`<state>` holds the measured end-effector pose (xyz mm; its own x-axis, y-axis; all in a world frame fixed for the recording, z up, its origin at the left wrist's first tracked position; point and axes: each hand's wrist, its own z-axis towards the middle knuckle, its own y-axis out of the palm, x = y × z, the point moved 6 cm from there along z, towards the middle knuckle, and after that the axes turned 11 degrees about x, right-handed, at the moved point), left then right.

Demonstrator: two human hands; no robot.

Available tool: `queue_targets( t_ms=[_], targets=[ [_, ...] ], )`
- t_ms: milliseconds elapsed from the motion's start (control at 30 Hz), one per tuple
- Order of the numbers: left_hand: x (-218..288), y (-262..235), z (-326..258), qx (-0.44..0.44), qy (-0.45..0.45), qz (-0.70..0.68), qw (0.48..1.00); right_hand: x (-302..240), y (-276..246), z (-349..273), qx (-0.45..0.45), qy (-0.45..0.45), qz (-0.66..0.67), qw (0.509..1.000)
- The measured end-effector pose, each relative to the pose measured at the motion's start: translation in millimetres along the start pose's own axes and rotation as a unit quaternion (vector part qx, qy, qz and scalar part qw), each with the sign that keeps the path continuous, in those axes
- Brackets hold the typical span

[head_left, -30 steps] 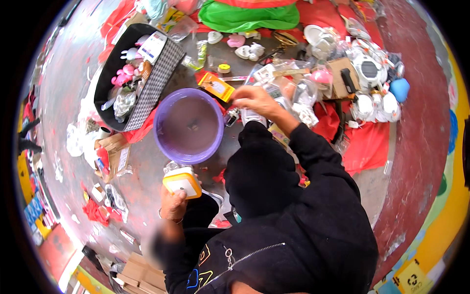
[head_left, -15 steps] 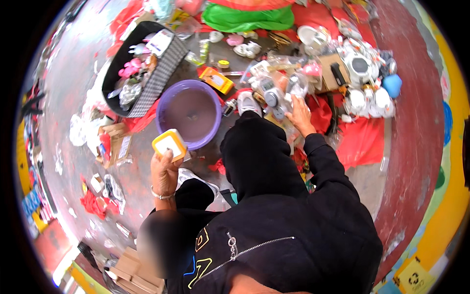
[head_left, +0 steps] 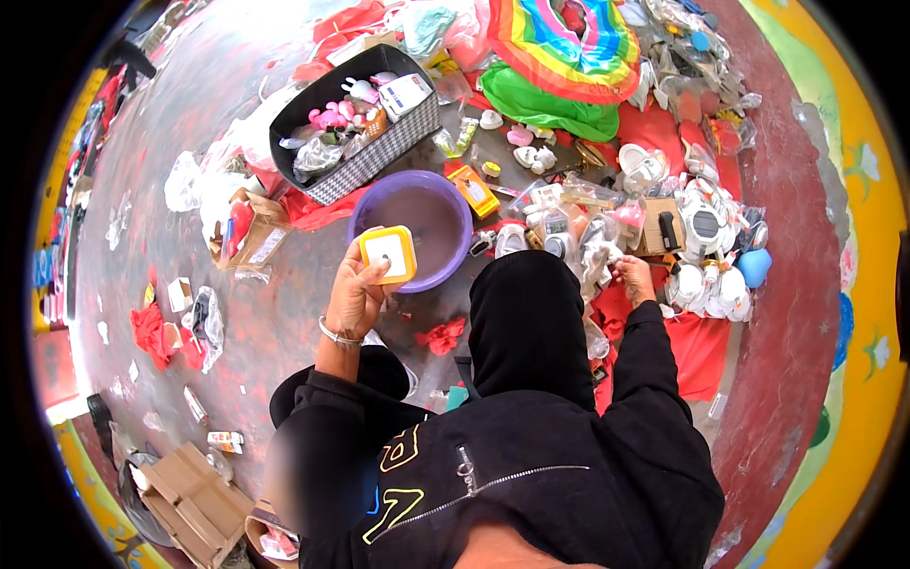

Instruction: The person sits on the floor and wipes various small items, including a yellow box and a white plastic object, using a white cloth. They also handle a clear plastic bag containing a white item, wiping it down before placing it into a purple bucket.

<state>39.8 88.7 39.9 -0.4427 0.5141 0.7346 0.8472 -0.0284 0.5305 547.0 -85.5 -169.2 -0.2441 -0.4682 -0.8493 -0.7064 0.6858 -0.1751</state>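
My left hand (head_left: 355, 294) grips a square, round-cornered device (head_left: 388, 255) with a yellow rim and a white face, its thumb on the face. It is held over the near edge of a purple basin (head_left: 466, 242) of murky water. On the right, my right hand (head_left: 633, 277) is at the near side of a heap of small goods, its fingers curled together beside a crumpled white thing (head_left: 599, 250). What those fingers pinch, if anything, is too small to make out. Close by lie a brown cardboard box (head_left: 652, 237) and several round white gadgets (head_left: 703, 225).
A black bin with a checked side (head_left: 379, 140) holds pink toys and packets. An orange box (head_left: 473, 192) lies by the basin. Behind are green fabric (head_left: 545, 106) and a rainbow inflatable (head_left: 569, 57). Cardboard (head_left: 194, 503) lies at lower left; red cloth (head_left: 697, 356) spreads at right.
The view has shifted, so more of the far side shows. My left hand still holds the yellow-rimmed device, now overlapping the basin's near edge. My right hand's fingers have curled in at the heap.
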Motion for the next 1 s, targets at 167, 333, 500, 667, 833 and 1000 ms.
queue_targets(
  t_ms=[167,333,500,667,833,1000],
  targets=[
    [-0.3,-19.2,1.8,0.047,0.005,-0.017,0.999,-107.9,-3.1,-32.9,-0.083,-0.083,0.228,0.966],
    [2.7,-23.6,-7.4,0.066,0.015,-0.023,0.997,-262.0,54.9,-142.8,-0.360,-0.158,0.423,0.816],
    [3.5,-18.0,-5.6,0.048,0.005,-0.113,0.992,-331.9,132.8,-219.6,-0.420,-0.114,0.466,0.771],
    [10.5,-7.7,-15.3,-0.027,-0.027,-0.164,0.986,-325.3,249.3,-291.0,-0.231,-0.202,0.342,0.888],
    [19.6,5.0,-35.7,-0.049,0.051,-0.149,0.986,-287.1,380.8,-352.1,-0.251,-0.413,0.083,0.872],
    [20.4,-11.6,-39.8,-0.113,0.021,-0.190,0.975,-278.0,419.7,-377.9,-0.196,-0.665,-0.185,0.696]
  ],
)
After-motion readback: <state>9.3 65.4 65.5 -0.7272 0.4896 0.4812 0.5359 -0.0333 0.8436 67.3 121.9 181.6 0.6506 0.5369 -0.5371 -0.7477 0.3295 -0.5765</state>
